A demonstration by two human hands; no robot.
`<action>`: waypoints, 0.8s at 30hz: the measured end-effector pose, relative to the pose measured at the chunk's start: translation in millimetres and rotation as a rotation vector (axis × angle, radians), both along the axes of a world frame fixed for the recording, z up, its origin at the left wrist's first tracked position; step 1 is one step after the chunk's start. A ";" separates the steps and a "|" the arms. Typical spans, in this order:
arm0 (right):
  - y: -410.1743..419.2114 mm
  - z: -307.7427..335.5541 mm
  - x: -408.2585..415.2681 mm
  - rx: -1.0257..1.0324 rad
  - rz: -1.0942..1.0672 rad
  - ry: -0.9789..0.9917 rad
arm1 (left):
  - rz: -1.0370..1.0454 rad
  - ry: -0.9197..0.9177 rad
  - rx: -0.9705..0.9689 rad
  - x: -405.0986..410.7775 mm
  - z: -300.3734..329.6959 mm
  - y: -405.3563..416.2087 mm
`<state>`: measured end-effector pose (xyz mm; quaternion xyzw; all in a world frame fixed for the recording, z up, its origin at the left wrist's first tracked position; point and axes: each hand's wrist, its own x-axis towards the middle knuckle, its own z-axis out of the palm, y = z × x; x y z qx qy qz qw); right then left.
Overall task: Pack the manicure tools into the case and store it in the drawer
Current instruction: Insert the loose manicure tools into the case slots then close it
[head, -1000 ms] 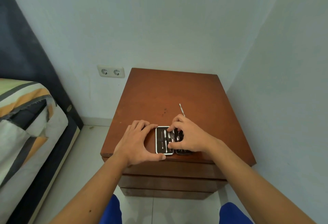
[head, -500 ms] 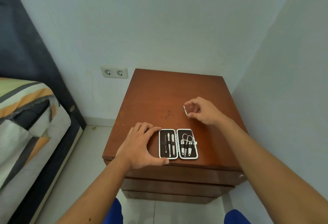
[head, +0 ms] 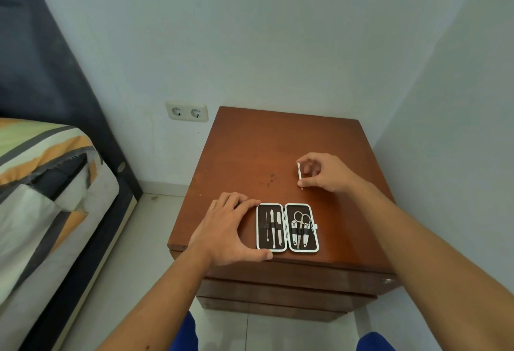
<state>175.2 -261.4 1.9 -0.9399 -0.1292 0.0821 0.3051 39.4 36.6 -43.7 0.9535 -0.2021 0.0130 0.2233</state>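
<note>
My right hand [head: 325,174] pinched the last loose tool [head: 299,175], a thin metal file, between thumb and forefinger near its lower end, its tip at or just above the nightstand [head: 250,150] behind the case [head: 287,227], while my left hand [head: 228,232] lay spread and empty against the case's left edge, thumb at the front corner, bracing it. The case lay open flat near the front edge, three tools strapped in its left half and scissors and clippers in its right. To do this step well, I judged, the file should go lengthwise under a free elastic loop, with the left hand holding the case against sliding.
</note>
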 end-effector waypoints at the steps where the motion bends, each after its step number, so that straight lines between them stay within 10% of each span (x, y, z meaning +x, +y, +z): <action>1: 1.6 -1.9 -7.2 0.101 -0.052 -0.043 | 0.001 -0.001 -0.002 -0.2 0.0 -0.1; 8: 40.0 2.0 -65.1 0.571 -0.071 -0.008 | 0.001 0.013 -0.015 -0.8 0.7 0.1; 24: 81.1 -21.6 -78.3 0.409 0.007 0.068 | 0.009 -0.032 -0.023 -2.1 3.0 -1.9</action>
